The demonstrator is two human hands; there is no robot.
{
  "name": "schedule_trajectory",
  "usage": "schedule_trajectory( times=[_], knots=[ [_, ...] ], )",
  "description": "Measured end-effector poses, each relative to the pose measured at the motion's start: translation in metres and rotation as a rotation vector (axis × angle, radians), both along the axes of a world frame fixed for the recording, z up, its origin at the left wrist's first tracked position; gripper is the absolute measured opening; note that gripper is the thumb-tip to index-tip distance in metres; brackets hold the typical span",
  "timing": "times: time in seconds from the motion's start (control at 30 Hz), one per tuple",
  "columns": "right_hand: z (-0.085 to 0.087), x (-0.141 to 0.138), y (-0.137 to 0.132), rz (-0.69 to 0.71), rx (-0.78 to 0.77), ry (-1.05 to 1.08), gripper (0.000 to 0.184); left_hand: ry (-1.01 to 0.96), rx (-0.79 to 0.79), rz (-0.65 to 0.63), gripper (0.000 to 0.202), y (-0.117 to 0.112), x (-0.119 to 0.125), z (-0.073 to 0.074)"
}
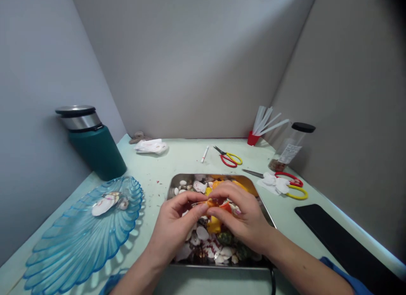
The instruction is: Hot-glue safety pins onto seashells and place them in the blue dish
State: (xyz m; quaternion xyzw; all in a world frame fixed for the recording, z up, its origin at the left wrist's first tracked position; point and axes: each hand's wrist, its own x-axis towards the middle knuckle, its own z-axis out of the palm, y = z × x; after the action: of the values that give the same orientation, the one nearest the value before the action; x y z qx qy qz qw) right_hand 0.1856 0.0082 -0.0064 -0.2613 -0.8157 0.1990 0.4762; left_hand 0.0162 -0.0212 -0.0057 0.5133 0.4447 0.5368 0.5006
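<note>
Over a metal tray (269,217) of seashells, my left hand (182,217) and my right hand (242,212) meet at the fingertips. Both pinch a small orange-brown piece (212,203), perhaps a shell; its exact kind is too small to make out. Below them lie white shells (202,233), reddish speckled shells and yellow pieces (214,224). An orange-red piece (226,206) shows beneath my right hand. My fingers cover part of the tray's middle.
At left are a blue shell-shaped dish (85,240) holding a few shells (104,204) and a green bottle (97,149). Behind the tray lie scissors (229,157), a marker (205,154) and tissues (151,146). Rightward are more scissors (296,191), a jar (288,149), glue sticks (264,121) and a black slab (342,244).
</note>
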Motion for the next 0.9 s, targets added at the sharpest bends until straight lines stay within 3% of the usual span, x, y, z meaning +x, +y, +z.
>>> schedule_trajectory(
  times=[0.37, 0.53, 0.73, 0.9],
  knots=[
    [0.0034, 0.0011, -0.0005, 0.013, -0.051, 0.049, 0.002, -0.002, 0.041, -0.043, 0.011, -0.0023, -0.0007, -0.0012],
    [0.004, 0.0009, -0.0006, 0.034, -0.051, 0.056, 0.002, -0.04, -0.006, -0.093, 0.027, -0.0005, -0.0016, -0.0014],
    [0.006, 0.0011, -0.0005, 0.042, -0.074, 0.068, 0.003, -0.003, 0.035, -0.051, 0.008, -0.0016, -0.0029, 0.0003],
    [0.0056, 0.0033, -0.0011, 0.06, -0.07, 0.075, 0.007, -0.001, 0.069, -0.078, 0.006, -0.0026, -0.0027, 0.0004]
  ],
)
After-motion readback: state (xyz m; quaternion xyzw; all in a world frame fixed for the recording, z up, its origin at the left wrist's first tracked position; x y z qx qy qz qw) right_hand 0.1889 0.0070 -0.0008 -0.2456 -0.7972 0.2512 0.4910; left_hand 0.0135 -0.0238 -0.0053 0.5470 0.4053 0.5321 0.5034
